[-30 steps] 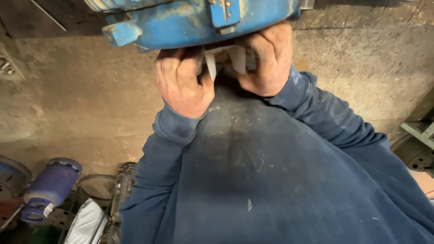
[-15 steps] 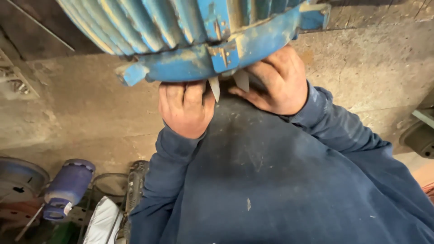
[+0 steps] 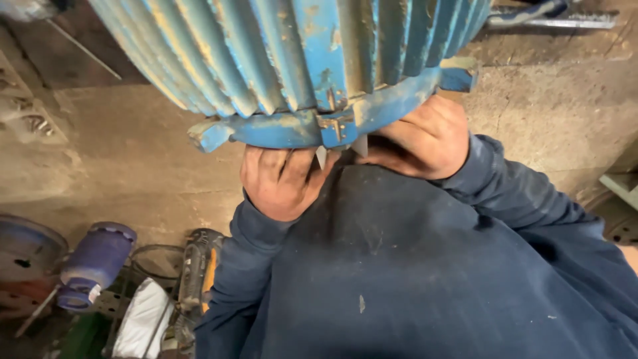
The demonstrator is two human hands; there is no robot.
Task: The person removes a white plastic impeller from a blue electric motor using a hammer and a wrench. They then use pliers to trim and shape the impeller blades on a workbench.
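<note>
**Hands tucked under a blue motor**

Where the finned blue motor housing (image 3: pixel 299 60) overhangs, it hides the fingertips. Left hand (image 3: pixel 282 179) and right hand (image 3: pixel 425 139) curl up against its rim, pale blades (image 3: pixel 322 156) showing between them; grip unclear.

One head-worn camera, looking steeply down from close range.

The view faces down the wearer's own chest and blue sleeves to the concrete floor (image 3: pixel 133 166). The ribbed blue motor housing (image 3: pixel 299 60) fills the top edge, very near the lens, with both hands just beneath it. No second view shares the scene.
</note>
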